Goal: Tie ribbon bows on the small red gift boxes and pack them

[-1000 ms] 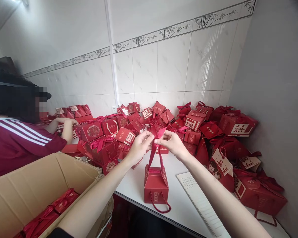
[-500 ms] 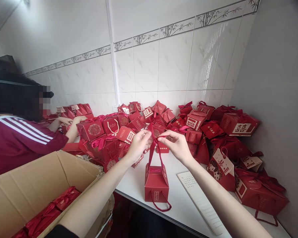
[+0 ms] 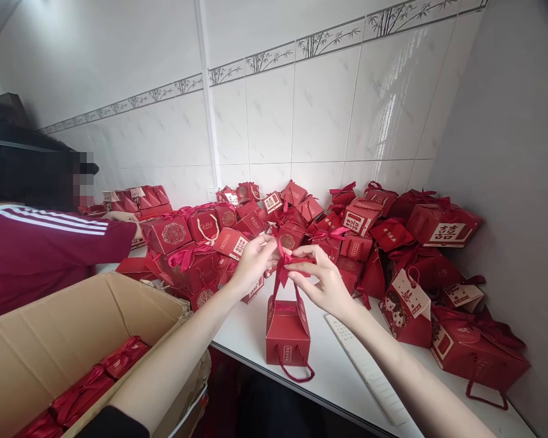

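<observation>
A small red gift box (image 3: 287, 340) stands upright at the table's front edge, a twisted cord handle (image 3: 296, 374) drooping from its front. From its top a red ribbon (image 3: 282, 274) runs up to a crossing between my hands. My left hand (image 3: 258, 263) is closed, pinching the ribbon on the left side of the crossing. On the other side, my right hand (image 3: 322, 281) holds the ribbon between thumb and fingers, close to the crossing; the exact grip is partly hidden.
Many red gift boxes (image 3: 360, 216) are heaped along the wall. A cardboard carton (image 3: 95, 304) with ribboned boxes stands at left front. A printed paper strip (image 3: 369, 377) lies on the white table (image 3: 242, 331). A co-worker in a maroon sleeve (image 3: 50, 249) works at far left.
My right hand has shifted slightly down, its fingers spreading more around the crossing, where the ribbon is now more gathered. The co-worker's arm has moved further over the boxes.
</observation>
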`<state>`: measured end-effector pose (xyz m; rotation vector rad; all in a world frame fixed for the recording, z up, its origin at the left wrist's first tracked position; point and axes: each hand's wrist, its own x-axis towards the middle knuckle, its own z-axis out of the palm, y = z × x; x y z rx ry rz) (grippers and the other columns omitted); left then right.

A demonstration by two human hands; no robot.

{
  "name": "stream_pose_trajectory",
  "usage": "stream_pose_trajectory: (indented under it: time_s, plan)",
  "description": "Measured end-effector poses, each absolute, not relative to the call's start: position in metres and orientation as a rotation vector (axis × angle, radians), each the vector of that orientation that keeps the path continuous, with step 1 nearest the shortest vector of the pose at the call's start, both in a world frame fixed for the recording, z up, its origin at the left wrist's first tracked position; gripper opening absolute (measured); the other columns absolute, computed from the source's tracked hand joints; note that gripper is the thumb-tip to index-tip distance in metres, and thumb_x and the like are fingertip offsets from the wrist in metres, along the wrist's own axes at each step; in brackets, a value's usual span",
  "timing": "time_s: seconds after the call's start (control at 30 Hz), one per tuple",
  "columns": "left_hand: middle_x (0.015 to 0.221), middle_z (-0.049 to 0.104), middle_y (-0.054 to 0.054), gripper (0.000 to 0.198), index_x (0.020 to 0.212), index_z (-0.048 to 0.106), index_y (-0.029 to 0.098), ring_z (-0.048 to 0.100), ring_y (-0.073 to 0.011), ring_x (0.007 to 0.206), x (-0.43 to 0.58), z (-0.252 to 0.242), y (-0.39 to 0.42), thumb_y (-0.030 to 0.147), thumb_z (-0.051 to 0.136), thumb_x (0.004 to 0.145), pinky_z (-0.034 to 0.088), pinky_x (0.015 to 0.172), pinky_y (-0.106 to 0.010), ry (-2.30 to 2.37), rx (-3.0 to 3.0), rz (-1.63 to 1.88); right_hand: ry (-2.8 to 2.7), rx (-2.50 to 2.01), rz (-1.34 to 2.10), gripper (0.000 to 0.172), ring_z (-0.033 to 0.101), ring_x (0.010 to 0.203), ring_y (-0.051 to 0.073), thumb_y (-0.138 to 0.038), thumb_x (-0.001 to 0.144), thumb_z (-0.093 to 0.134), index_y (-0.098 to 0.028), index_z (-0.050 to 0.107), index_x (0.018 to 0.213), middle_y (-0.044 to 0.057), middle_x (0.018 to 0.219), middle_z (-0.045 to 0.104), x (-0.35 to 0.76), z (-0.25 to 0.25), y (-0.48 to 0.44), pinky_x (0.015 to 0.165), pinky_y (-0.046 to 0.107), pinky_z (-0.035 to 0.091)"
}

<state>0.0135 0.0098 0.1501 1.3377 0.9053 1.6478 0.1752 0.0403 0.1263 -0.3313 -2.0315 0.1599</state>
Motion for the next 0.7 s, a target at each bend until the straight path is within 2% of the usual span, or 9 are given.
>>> stream_pose_trajectory:
  time_s: [0.13,0.23,0.3,0.47,0.57,0.7]
  plan:
    - [0.071,0.068,-0.003,0.019,0.078,0.053,0.017,0.066,-0.015,0.068,0.015,0.15,0.008,0.034,0.06,0.076,0.052,0.065,-0.026,0.886,1.384,1.626,-1.99,-0.391,0.271,0.008,0.058,0.092,0.021,-0.025,0.081,0.058,-0.021,0.057,0.074,0.006,0.093,0.058,0.169,0.128,0.042,0.08,0.037,0.046]
    - [0.07,0.068,-0.003,0.018,0.077,0.053,0.017,0.066,-0.016,0.069,0.016,0.152,0.006,0.033,0.061,0.075,0.052,0.066,-0.028,0.885,1.436,1.622,-1.919,-0.494,0.498,0.015,0.06,0.074,0.017,-0.024,0.075,0.059,-0.022,0.044,0.076,0.0,0.077,0.058,0.163,0.128,0.042,0.07,0.031,0.048]
    - [0.069,0.067,-0.003,0.017,0.078,0.055,0.016,0.066,-0.0165,0.07,0.016,0.153,0.004,0.032,0.06,0.075,0.052,0.067,-0.029,0.905,1.481,1.622,-1.893,-0.553,0.613,0.017,0.059,0.064,0.015,-0.024,0.073,0.057,-0.023,0.042,0.081,-0.004,0.069,0.056,0.16,0.128,0.042,0.062,0.027,0.047]
    - [0.078,0.067,-0.004,0.017,0.078,0.058,0.016,0.063,-0.0165,0.078,0.014,0.153,0.0,0.033,0.056,0.079,0.05,0.072,-0.029,0.986,1.645,1.601,-1.879,-0.658,0.575,0.02,0.056,0.055,0.014,-0.022,0.073,0.048,-0.022,0.044,0.093,-0.006,0.063,0.052,0.156,0.129,0.04,0.055,0.025,0.043]
    - [0.083,0.067,-0.004,0.019,0.08,0.061,0.016,0.061,-0.0143,0.074,0.012,0.15,-0.001,0.034,0.055,0.081,0.049,0.073,-0.028,1.034,1.695,1.588,-1.929,-0.708,0.506,0.026,0.056,0.05,0.014,-0.021,0.076,0.043,-0.021,0.046,0.102,-0.005,0.061,0.056,0.156,0.13,0.039,0.055,0.026,0.044]
    - [0.08,0.066,-0.004,0.022,0.08,0.063,0.017,0.059,-0.0143,0.071,0.01,0.146,-0.001,0.038,0.058,0.079,0.049,0.07,-0.027,1.045,1.664,1.602,-1.898,-0.694,0.533,0.019,0.065,0.067,0.017,-0.02,0.076,0.044,-0.021,0.058,0.089,0.0,0.074,0.068,0.157,0.131,0.039,0.067,0.028,0.048]
